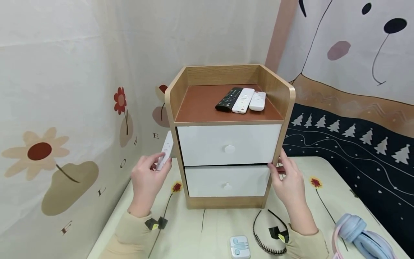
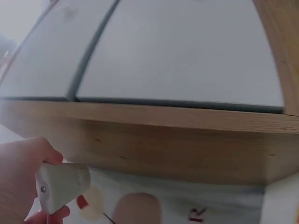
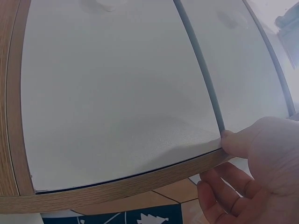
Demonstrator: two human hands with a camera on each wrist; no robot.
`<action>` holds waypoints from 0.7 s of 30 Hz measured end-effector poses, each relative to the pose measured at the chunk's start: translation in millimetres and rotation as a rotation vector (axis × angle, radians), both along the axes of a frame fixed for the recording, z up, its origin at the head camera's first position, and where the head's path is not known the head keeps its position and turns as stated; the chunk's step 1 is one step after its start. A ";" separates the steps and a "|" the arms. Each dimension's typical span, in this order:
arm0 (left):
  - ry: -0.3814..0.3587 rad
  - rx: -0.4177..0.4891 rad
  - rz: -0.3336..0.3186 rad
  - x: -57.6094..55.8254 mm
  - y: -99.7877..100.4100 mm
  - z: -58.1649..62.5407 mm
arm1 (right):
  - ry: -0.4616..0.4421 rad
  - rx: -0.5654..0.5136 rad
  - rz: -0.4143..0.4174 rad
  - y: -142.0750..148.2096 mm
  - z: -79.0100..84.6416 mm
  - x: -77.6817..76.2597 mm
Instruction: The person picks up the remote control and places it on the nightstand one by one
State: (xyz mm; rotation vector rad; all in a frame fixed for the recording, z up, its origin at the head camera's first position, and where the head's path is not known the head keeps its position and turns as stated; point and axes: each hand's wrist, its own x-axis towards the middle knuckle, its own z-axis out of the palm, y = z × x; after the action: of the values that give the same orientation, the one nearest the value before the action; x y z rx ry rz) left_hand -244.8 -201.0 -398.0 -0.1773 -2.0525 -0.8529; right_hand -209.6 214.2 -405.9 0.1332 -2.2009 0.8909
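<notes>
A small wooden cabinet (image 1: 223, 202) with two white drawers stands upright on the table. Left of it, my left hand (image 1: 149, 178) holds a white remote control (image 1: 166, 149) between thumb and fingers; the remote's end (image 2: 61, 184) shows in the left wrist view. My right hand (image 1: 289, 180) grips the cabinet's right front edge near the gap between the drawers, thumb on the front and fingers round the side. On the cabinet's brown top lie a black remote (image 1: 229, 99), a long white remote (image 1: 243, 100) and a shorter white remote (image 1: 257, 101), side by side.
In front of the cabinet are a black headband (image 1: 270, 250) and white boxed earphones (image 1: 240, 247). A blue and pink bundle (image 1: 362, 233) lies at the right front. Printed curtains (image 1: 81, 90) hang close behind and on both sides of the table (image 1: 194, 237).
</notes>
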 end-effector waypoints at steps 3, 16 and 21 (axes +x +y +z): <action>0.065 0.020 -0.029 3.5 1.7 18.8 | -0.001 -0.005 0.008 -0.5 0.1 0.2; 0.238 0.119 -0.029 6.4 3.0 88.5 | 0.017 0.002 0.017 -1.7 1.9 1.8; 0.319 0.187 -0.041 11.1 7.8 113.7 | 0.009 -0.004 0.021 -1.5 2.2 2.9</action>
State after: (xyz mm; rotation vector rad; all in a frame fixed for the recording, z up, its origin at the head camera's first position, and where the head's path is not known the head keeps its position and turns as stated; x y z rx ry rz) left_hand -233.7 -193.2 -284.3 -0.2370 -1.6685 -0.9695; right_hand -206.7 212.7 -403.7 0.1583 -2.1934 0.9044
